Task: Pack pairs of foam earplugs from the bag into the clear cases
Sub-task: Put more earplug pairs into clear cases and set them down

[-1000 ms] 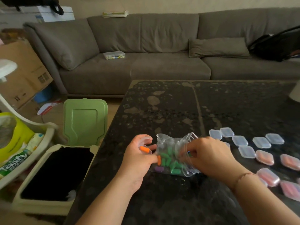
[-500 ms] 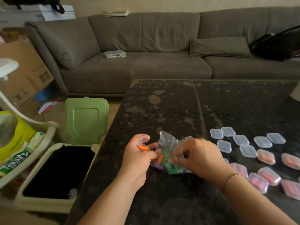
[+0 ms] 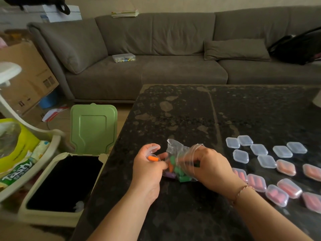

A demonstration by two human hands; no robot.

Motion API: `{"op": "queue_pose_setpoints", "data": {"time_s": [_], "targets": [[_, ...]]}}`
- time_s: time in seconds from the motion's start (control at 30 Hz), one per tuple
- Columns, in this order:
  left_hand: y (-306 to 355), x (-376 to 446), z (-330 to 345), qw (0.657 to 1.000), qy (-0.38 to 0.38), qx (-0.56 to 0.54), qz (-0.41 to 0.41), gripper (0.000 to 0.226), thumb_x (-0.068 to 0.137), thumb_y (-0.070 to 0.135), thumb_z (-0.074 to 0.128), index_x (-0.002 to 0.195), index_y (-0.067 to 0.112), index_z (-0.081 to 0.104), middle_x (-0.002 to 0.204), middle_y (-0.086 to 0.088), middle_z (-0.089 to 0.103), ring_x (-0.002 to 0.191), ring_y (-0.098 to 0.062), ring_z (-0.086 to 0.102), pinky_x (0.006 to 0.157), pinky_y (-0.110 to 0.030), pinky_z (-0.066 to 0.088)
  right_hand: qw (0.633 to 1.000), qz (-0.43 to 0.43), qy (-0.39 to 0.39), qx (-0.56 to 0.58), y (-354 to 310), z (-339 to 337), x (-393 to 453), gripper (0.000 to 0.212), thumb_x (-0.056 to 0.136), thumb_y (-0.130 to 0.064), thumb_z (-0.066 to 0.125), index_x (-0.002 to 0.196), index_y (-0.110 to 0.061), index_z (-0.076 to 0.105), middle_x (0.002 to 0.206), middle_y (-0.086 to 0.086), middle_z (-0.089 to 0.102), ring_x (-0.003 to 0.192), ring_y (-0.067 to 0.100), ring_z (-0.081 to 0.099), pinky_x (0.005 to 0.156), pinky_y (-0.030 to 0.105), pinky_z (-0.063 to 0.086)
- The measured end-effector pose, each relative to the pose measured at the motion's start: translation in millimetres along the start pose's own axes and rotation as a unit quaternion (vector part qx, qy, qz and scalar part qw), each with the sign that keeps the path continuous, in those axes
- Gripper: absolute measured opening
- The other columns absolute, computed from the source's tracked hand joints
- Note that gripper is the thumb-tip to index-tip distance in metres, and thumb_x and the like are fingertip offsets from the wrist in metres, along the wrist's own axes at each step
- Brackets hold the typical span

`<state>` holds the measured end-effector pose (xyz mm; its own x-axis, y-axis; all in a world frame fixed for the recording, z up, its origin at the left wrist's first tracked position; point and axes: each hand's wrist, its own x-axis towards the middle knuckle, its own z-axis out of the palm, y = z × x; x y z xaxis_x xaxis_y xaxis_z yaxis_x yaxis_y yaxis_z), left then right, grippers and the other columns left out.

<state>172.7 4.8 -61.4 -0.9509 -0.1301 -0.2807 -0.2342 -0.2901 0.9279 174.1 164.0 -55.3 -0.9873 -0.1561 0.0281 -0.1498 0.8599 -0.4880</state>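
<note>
Bag bunched up more since before. Right hand dug inside, grip hidden. Left hand held open case, one orange earplug. Several filled cases, six empty cases waited.

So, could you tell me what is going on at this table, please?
A person is packing earplugs. The left hand holds an open case with one orange earplug in it. The right hand reaches into the bag. To the right lie empty cases and filled cases.
</note>
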Motion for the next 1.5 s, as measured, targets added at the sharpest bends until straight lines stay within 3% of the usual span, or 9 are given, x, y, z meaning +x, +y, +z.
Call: {"op": "queue_pose_setpoints", "data": {"time_s": [0.17,0.5,0.67,0.8,0.87,1.03,1.17,1.37,1.5], "targets": [[0.7,-0.6,1.7,1.000,0.002,0.011,-0.008,0.061,0.080,-0.027,0.057,0.102,0.029,0.058,0.101,0.008,0.057,0.096,-0.020,0.066,0.056,-0.036,0.058,0.998,0.046,0.038,-0.008,-5.3,3.6,-0.8,0.030,0.079,-0.052,0.071,0.102,-0.034,0.073,0.086,-0.016,0.064,0.078,0.007,0.063,0.069,0.025,0.054],[0.1,1.4,1.1,1.000,0.008,0.010,-0.003,0.062,0.081,-0.027,0.055,0.098,0.032,0.057,0.100,0.011,0.057,0.098,-0.017,0.066,0.060,-0.037,0.058,0.999,0.014,0.031,0.003,-12.0,4.9,-1.5,0.029,0.078,-0.051,0.071,0.099,-0.031,0.075,0.089,-0.012,0.069,0.078,0.010,0.065,0.072,0.030,0.056],[1.5,2.5,-1.4,0.999,0.016,-0.023,-0.017,0.057,0.083,-0.027,0.052,0.111,0.022,0.058,0.108,0.001,0.058,0.098,-0.019,0.066,0.070,-0.042,0.061,0.997,-0.035,0.063,-0.035,-0.5,-5.8,-4.5,0.041,0.070,-0.072,0.056,0.088,-0.041,0.074,0.079,-0.015,0.067,0.072,0.005,0.061,0.064,0.026,0.052],[1.1,7.3,-4.6,0.993,0.009,-0.115,-0.024,0.055,0.082,-0.031,0.049,0.107,0.017,0.059,0.118,-0.012,0.060,0.105,-0.026,0.066,0.079,-0.037,0.058,0.991,-0.042,0.119,-0.052,9.4,-29.1,-11.7,0.021,0.066,-0.065,0.075,0.062,-0.045,0.069,0.042,-0.017,0.043,0.045,0.001,0.047,0.041,0.013,0.027],[0.8,8.5,-5.7,0.989,0.004,-0.143,-0.022,0.055,0.083,-0.031,0.048,0.117,0.012,0.057,0.119,-0.016,0.061,0.105,-0.027,0.068,0.080,-0.035,0.057,0.994,-0.023,0.104,-0.039,8.3,-44.1,-17.5,0.026,0.066,-0.061,0.077,0.050,-0.057,0.058,0.044,-0.022,0.049,0.050,-0.002,0.050,0.040,0.014,0.021],[3.7,4.2,-5.8,0.986,-0.025,-0.162,0.030,0.050,0.084,-0.022,0.057,0.113,0.018,0.057,0.116,-0.007,0.063,0.102,-0.023,0.068,0.081,-0.035,0.054,0.996,0.026,0.052,-0.067,16.4,-67.3,-22.1,0.022,0.073,-0.055,0.076,0.056,-0.046,0.064,0.052,-0.027,0.054,0.061,-0.005,0.054,0.044,0.018,0.035],[12.9,-3.6,-5.1,0.976,-0.072,-0.169,0.118,0.038,0.071,0.005,0.070,0.102,0.022,0.059,0.101,0.000,0.061,0.090,-0.021,0.060,0.077,-0.035,0.049,0.993,0.069,0.034,-0.087,24.8,-93.4,-29.5,0.018,0.073,-0.048,0.077,0.058,-0.043,0.069,0.049,-0.028,0.054,0.055,-0.009,0.052,0.049,0.021,0.038],[26.1,-19.7,-1.2,0.947,-0.075,-0.160,0.268,0.010,0.085,0.017,0.051,0.084,0.021,0.060,0.080,-0.004,0.060,0.071,-0.021,0.053,0.074,-0.035,0.047,0.993,0.047,0.099,0.050,4.8,-137.1,-45.3,0.018,0.071,-0.034,0.082,0.060,-0.043,0.071,0.044,-0.004,0.058,0.037,0.003,0.043,0.045,0.023,0.039],[20.5,-25.1,4.4,0.946,-0.087,-0.183,0.254,0.018,0.084,0.015,0.046,0.082,0.021,0.063,0.071,-0.005,0.059,0.067,-0.017,0.054,0.073,-0.038,0.042,0.971,-0.004,0.127,0.203,-39.1,-132.1,-51.2,0.009,0.068,-0.032,0.081,0.062,-0.034,0.075,0.041,-0.001,0.052,0.034,0.005,0.035,0.034,0.014,0.029]]}}
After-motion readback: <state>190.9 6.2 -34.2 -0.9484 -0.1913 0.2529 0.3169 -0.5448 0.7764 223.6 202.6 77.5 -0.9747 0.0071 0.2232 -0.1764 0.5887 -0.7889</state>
